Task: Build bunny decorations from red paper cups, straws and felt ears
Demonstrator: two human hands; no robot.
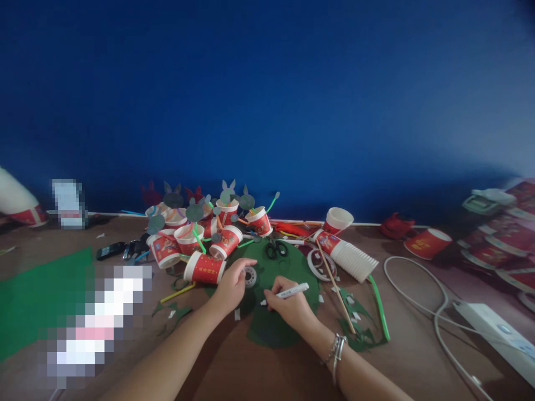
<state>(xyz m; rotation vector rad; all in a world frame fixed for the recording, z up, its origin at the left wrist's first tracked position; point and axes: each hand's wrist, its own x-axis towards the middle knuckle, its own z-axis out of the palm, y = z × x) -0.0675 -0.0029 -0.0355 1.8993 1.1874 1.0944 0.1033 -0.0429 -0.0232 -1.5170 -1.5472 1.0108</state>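
Note:
My right hand (288, 305) is closed around a white marker pen (292, 291), its tip down on a dark green felt sheet (276, 328) lying on the brown floor. My left hand (230, 287) rests on the same sheet with its fingers curled beside a small roll of tape (249, 276). A red paper cup (204, 268) lies on its side just left of that hand. Black scissors (276, 249) lie on the far part of the felt.
Several red cups with green straws and cut-out ears (196, 225) cluster behind. A stack of cups (346, 255), tape rings (320, 264), a wooden stick (334, 284) and green scraps (359, 334) lie right. A white cable (422, 303) and power strip (497, 334) sit far right. A bright green sheet (37, 295) lies left.

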